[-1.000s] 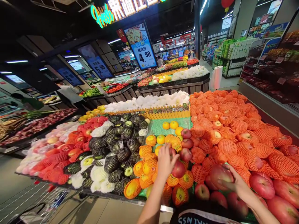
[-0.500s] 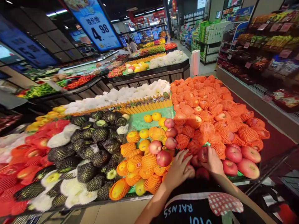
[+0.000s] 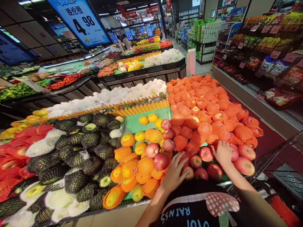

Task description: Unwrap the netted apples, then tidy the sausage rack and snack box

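My left hand lies with fingers stretched apart at the left side of a group of loose red apples. Its thumb is beside a paler apple; I cannot tell whether they touch. My right hand is over the apples to the right, fingers extended and holding nothing I can see. Between the hands sits a bare red apple. Larger pinkish apples lie just right of my right hand, which partly hides one of them. Netted orange-coloured fruit lies left of my left hand.
Apples in orange foam nets are heaped beyond my hands. Dark netted fruit fills the left section. A yellow picket divider runs behind the green mat. A plastic bag roll stands farther back; snack shelves line the right.
My right hand has come off the red apple between the hands and moved right. More apples show between the hands. My left hand has barely moved; the view has shifted slightly.
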`<state>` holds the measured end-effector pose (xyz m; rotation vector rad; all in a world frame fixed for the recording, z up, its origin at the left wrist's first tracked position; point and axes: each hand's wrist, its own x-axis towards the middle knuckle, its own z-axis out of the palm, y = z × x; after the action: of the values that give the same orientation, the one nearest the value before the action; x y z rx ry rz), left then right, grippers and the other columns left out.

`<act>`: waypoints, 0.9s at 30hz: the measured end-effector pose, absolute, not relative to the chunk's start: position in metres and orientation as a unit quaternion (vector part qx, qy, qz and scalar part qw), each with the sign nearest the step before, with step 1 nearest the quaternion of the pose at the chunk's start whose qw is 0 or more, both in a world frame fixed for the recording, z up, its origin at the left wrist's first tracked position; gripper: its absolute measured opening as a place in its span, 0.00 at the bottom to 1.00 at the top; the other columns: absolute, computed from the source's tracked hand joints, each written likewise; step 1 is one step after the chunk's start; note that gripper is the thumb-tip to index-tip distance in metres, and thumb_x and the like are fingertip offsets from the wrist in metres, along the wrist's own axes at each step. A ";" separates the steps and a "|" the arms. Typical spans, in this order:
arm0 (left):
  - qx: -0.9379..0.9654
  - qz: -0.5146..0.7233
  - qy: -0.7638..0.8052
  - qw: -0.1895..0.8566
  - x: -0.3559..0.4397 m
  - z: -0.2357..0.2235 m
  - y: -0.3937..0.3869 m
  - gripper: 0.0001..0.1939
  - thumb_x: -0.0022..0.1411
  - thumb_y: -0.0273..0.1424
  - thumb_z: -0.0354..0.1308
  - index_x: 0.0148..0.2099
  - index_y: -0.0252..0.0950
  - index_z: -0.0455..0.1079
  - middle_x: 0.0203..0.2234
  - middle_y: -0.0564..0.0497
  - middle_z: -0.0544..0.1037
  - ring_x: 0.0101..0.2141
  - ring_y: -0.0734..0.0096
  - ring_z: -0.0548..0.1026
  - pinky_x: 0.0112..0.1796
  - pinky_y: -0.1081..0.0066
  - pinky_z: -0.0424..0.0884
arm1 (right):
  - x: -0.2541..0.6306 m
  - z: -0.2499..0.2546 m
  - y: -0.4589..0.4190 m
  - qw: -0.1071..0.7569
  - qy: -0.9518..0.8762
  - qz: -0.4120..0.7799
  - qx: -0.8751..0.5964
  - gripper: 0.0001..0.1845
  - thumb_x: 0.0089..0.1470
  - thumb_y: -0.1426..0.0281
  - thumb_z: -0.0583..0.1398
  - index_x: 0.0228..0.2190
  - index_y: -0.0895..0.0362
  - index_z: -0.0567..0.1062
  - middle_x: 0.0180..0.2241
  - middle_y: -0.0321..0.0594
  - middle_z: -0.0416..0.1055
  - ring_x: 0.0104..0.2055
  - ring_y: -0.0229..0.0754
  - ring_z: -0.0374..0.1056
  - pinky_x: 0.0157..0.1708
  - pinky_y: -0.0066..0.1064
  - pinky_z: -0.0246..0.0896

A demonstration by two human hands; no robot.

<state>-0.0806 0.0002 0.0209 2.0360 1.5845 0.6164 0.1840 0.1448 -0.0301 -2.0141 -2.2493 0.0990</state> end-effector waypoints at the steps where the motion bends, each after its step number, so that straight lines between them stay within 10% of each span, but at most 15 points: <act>1: 0.745 0.227 0.578 0.243 -0.081 0.022 0.000 0.23 0.71 0.37 0.54 0.66 0.45 0.61 0.69 0.47 0.56 0.69 0.56 0.51 0.66 0.47 0.56 | 0.183 -0.025 0.152 0.071 -0.737 0.030 -0.672 0.25 0.65 0.58 0.50 0.49 0.68 0.69 0.44 0.64 0.69 0.51 0.65 0.63 0.48 0.50 0.60; 10: 0.742 0.232 0.580 0.244 -0.078 0.024 -0.006 0.24 0.69 0.36 0.57 0.65 0.45 0.63 0.68 0.47 0.58 0.68 0.55 0.54 0.65 0.47 0.58 | 0.147 0.004 0.215 0.141 -0.855 -0.061 -0.495 0.41 0.54 0.80 0.53 0.68 0.60 0.51 0.66 0.56 0.52 0.68 0.57 0.49 0.64 0.48 0.47; 17: 0.712 0.292 0.584 0.258 -0.084 0.030 -0.009 0.24 0.69 0.35 0.57 0.65 0.46 0.63 0.68 0.47 0.60 0.67 0.55 0.56 0.65 0.47 0.59 | 0.152 0.012 0.235 0.128 -0.874 0.020 -0.469 0.42 0.45 0.73 0.63 0.63 0.59 0.61 0.56 0.56 0.64 0.55 0.59 0.64 0.51 0.44 0.65; 22: 0.649 0.410 0.578 0.276 -0.071 0.030 0.003 0.16 0.72 0.32 0.51 0.59 0.43 0.69 0.57 0.46 0.72 0.59 0.62 0.68 0.61 0.54 0.65 | 0.151 0.017 0.156 0.343 -0.783 0.275 -0.440 0.46 0.43 0.65 0.69 0.62 0.54 0.59 0.59 0.50 0.63 0.61 0.57 0.61 0.62 0.48 0.57; 27: 0.622 0.438 0.588 0.275 -0.054 0.033 0.017 0.08 0.69 0.32 0.55 0.48 0.38 0.70 0.44 0.47 0.76 0.48 0.65 0.74 0.52 0.61 0.72 | 0.149 0.008 0.090 0.300 -0.650 0.584 -0.382 0.50 0.37 0.64 0.74 0.60 0.53 0.63 0.57 0.48 0.67 0.59 0.56 0.65 0.62 0.50 0.57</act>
<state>-0.0535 0.0171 0.0334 1.6708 1.5810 1.1781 0.1494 0.0904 0.0080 -1.0140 -1.7263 1.5500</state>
